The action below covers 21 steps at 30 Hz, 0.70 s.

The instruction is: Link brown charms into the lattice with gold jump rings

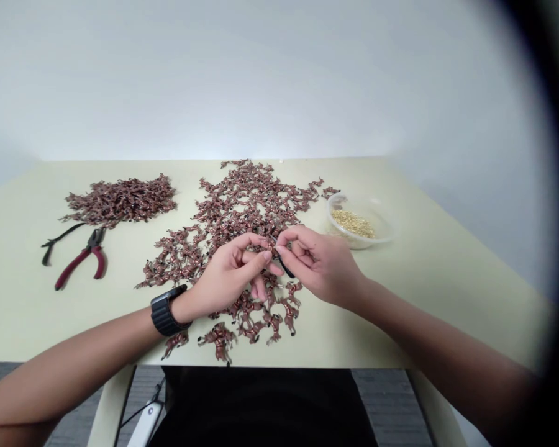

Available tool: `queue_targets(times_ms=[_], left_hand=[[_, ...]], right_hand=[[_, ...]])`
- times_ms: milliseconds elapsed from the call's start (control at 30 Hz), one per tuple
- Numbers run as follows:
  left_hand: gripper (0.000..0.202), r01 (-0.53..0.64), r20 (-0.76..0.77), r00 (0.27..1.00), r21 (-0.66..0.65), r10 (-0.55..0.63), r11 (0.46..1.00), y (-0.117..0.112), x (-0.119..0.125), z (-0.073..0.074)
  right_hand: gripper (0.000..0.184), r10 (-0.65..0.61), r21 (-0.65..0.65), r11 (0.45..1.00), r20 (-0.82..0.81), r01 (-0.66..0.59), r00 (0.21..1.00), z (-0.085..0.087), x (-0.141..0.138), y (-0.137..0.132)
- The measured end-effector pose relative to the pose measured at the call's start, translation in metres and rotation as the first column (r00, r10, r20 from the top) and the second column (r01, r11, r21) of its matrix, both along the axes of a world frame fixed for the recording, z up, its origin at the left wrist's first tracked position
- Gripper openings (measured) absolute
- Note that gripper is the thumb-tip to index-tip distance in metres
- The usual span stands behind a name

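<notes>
A small copper-coloured piece [271, 251] is pinched between the fingertips of the left hand [228, 277] and right hand [319, 264], above a loose spread of matching pieces [246, 192] nearly reaching the table's front edge [317, 366]. Red-handled pliers [84, 257] lie well left; a plastic bowl [382, 223] sits just beyond the right hand.

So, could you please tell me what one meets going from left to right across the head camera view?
Red-handled pliers → black wristwatch → left hand → right hand → clear plastic bowl of small golden pieces.
</notes>
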<state>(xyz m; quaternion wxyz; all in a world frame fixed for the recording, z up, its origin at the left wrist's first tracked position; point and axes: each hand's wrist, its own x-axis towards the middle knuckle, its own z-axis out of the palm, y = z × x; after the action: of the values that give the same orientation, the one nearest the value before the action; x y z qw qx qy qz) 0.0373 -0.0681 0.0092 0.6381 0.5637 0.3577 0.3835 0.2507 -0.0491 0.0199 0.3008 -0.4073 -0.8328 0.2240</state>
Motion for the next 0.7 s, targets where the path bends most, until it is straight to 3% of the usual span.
queue_targets(times_ms=[200,467,567,633,700], left_hand=[[0.026,0.017,-0.011,1.000,0.002,-0.017,1.000,-0.001,-0.001,0.001],[0.026,0.011,-0.031,0.999,0.076,-0.009,0.997,-0.002,-0.002,-0.002],[0.026,-0.002,-0.098,0.995,0.174,0.019,0.985,-0.003,-0.004,-0.006],[0.026,-0.004,-0.132,0.991,0.211,0.032,0.977,-0.003,-0.005,-0.007],[0.025,0.008,-0.124,0.992,0.190,0.016,0.982,-0.003,-0.006,-0.007]], right_hand=[[0.004,0.038,0.221,0.975,-0.022,-0.033,0.999,-0.009,-0.001,0.004],[0.006,0.060,0.348,0.935,0.048,-0.073,0.997,-0.015,-0.002,0.002],[0.006,0.002,0.195,0.981,-0.063,0.010,0.998,-0.013,-0.006,-0.001],[0.011,-0.058,-0.067,0.997,-0.168,0.047,0.984,-0.010,-0.008,-0.002],[0.019,-0.084,-0.316,0.949,-0.219,0.011,0.972,-0.006,-0.008,0.000]])
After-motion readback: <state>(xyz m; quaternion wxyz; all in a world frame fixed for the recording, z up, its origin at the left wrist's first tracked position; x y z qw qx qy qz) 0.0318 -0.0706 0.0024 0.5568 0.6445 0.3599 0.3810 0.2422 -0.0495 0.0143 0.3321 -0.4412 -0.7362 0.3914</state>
